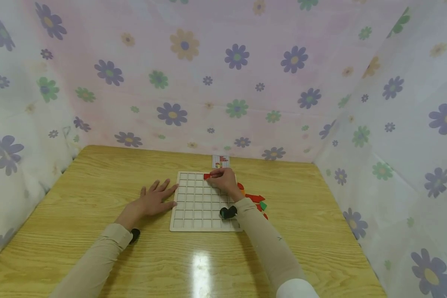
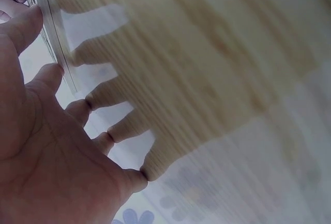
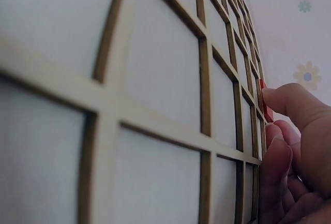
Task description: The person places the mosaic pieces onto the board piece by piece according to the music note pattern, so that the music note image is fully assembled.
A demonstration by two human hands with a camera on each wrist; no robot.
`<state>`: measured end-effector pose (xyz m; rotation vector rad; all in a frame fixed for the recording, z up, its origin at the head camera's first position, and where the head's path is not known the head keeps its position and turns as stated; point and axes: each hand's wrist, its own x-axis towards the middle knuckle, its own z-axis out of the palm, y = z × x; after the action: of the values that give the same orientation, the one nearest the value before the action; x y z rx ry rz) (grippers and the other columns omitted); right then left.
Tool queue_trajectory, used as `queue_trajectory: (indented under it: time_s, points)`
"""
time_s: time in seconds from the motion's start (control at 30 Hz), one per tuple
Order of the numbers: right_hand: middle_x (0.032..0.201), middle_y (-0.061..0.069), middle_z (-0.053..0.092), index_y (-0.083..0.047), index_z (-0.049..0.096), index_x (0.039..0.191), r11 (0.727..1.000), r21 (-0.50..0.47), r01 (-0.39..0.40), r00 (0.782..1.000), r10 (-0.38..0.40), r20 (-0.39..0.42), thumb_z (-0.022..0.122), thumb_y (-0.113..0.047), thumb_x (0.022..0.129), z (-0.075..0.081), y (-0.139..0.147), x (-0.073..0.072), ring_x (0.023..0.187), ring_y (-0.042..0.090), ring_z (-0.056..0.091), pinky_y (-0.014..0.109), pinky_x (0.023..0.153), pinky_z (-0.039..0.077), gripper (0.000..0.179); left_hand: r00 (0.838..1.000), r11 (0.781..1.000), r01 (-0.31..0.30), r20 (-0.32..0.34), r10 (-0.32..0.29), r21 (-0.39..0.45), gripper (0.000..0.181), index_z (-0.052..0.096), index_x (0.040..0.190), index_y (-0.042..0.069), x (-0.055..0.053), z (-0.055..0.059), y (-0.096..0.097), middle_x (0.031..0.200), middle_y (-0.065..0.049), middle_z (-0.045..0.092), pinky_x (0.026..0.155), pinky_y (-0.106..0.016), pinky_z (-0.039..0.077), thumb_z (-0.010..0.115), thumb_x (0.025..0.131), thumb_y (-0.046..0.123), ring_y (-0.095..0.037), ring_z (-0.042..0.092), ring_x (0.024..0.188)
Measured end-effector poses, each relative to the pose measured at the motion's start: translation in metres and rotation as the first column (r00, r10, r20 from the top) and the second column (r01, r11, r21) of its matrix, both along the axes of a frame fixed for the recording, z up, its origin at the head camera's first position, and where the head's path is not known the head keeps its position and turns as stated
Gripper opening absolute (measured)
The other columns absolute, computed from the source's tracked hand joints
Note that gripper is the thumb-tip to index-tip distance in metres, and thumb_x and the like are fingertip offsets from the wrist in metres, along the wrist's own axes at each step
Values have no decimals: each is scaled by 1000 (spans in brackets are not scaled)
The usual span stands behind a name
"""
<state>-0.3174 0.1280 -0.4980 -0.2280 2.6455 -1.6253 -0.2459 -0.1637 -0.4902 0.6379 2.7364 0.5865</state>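
A wooden board (image 1: 174, 227) divided into a grid of square cells lies flat on the table. At its far edge, my right hand (image 1: 225, 181) pinches a red square piece (image 1: 206, 176) over the top row of cells. The right wrist view shows the thumb and fingers around the red piece (image 3: 267, 107), close against the grid. My left hand (image 1: 154, 201) rests on the table with its fingers spread, thumb and index fingertip at the board's left edge. Its palm (image 2: 51, 151) holds nothing in the left wrist view.
Right of the board lie several loose pieces, among them a red arrow-shaped one (image 1: 255, 198) and a green one (image 1: 263, 205), partly hidden by the right arm. A small printed card (image 1: 221, 161) lies behind the board. Flowered curtains (image 1: 205, 91) enclose the wooden table (image 1: 164, 265).
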Motion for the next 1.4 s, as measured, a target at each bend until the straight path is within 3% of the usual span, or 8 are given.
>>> queue_trajectory:
  time_s: [0.13,0.3,0.43,0.77,1.07,1.23,1.4]
  points:
    - [104,20,74,4,76,105,1000,-8,-13,1000,13,-4,77,-11,92,2,1,0,92,28,70,39,84,58,20,1000,1000,2,1,-2,0,72,27,163,16,1,3,1,169,-22,11,108,-83,1,50,105,50,-55,2,152]
    - [106,19,74,4,76,107,998,-40,-44,999,43,-15,66,-16,101,-2,5,-5,68,10,61,27,67,53,23,1000,1000,4,7,-4,2,71,27,163,15,1,6,1,169,-23,11,108,-84,1,51,105,49,-55,2,152]
    - [104,18,72,3,74,114,992,-89,-92,995,94,20,60,-17,105,-5,11,-8,60,10,53,25,62,49,26,1000,1000,2,5,-2,-2,71,27,163,15,1,6,1,169,-23,12,108,-84,1,51,105,50,-55,3,152]
    - [107,9,71,-1,71,123,980,-155,-122,982,142,125,62,-21,104,-3,18,-8,72,12,61,25,69,54,29,1000,1000,-4,5,4,4,71,28,162,15,3,8,2,169,-23,13,108,-83,1,52,105,48,-55,3,152]
    - [106,14,69,5,64,132,948,-301,-103,981,146,124,60,-19,105,-1,26,-9,74,13,62,25,67,58,37,1000,1000,-9,9,9,7,70,28,163,15,5,10,2,169,-23,13,109,-83,2,52,105,48,-55,4,152]
    - [111,20,67,6,62,134,939,-336,-74,986,120,118,59,-22,106,3,33,-7,78,16,64,26,70,59,40,1000,1000,-6,11,6,15,71,28,163,15,5,9,1,169,-22,12,109,-82,0,52,105,48,-54,3,152]
    - [118,30,63,9,59,135,937,-332,-106,985,144,94,58,-19,106,12,49,-5,84,25,63,28,72,59,40,1000,1000,-7,17,7,21,71,28,163,14,5,10,2,169,-23,11,109,-82,0,52,105,47,-54,2,152]
